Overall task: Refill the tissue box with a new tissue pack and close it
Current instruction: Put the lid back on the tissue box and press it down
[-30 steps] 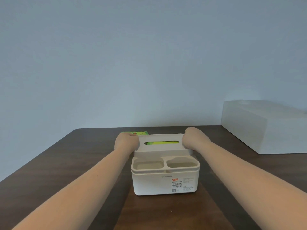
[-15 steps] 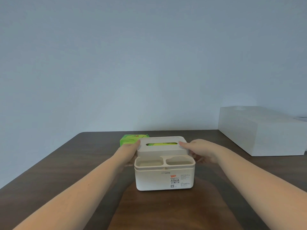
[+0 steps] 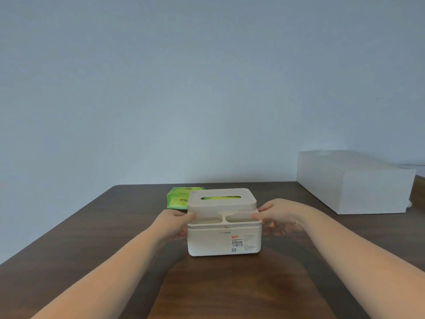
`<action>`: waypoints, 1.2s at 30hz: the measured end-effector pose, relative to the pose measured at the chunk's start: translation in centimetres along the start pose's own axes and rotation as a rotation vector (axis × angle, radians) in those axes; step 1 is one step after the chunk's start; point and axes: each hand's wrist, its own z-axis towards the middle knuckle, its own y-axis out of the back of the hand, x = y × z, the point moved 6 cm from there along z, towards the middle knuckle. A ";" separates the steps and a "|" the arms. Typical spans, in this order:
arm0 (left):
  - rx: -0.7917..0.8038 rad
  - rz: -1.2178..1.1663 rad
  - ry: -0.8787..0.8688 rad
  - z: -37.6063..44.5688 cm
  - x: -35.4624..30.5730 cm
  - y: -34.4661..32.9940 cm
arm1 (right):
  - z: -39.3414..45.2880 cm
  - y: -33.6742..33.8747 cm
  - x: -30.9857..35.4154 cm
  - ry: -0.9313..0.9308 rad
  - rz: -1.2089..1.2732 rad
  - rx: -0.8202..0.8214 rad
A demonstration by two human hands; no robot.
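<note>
**A:** What had changed in that last second?

**B:** Both hands had come down from the top of the lid (image 3: 222, 199). A second earlier they were fists pressing on its far corners; by this moment the left hand (image 3: 175, 223) and the right hand (image 3: 279, 215) sat lower, at the sides of the cream tissue box (image 3: 224, 240), level with the seam where the upper part meets the base.

**A:** Were they gripping it?

**B:** Loosely, I'd say. The left fingers (image 3: 189, 217) were curled against the left edge at the rim, and the right thumb (image 3: 257, 216) touched the right edge by the two front compartments. Both hands were partly closed on the box's sides, not wrapped tight. The lower fingers were blurred.

**A:** And the tissue pack?

**B:** Green wrapping showed through the slot (image 3: 220, 198) in the lid, so a pack already lay inside. A second green tissue pack (image 3: 178, 199) lay flat on the dark wooden table (image 3: 92, 238) just behind the box's left corner, untouched.

**A:** So the task was nearly done?

**B:** Probably. The lid looked seated and level, and the lower grip read as a final check or squaring-up. A large white box (image 3: 354, 183) stood well apart, far right.
</note>
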 end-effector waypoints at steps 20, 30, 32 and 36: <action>-0.176 0.245 -0.064 -1.4 -0.2 -0.3 | -0.9 -1.2 -0.2 0.019 -0.036 -0.158; -0.304 0.511 -0.181 -2.0 -1.5 -0.7 | -0.7 -2.2 -0.6 0.002 -0.050 -0.372; -0.319 0.544 -0.210 -1.8 -2.2 -1.0 | -0.4 -1.4 -0.4 -0.006 -0.126 -0.403; -0.312 0.568 -0.241 -0.8 -3.3 -2.7 | -0.4 0.6 -0.5 -0.023 -0.238 -0.465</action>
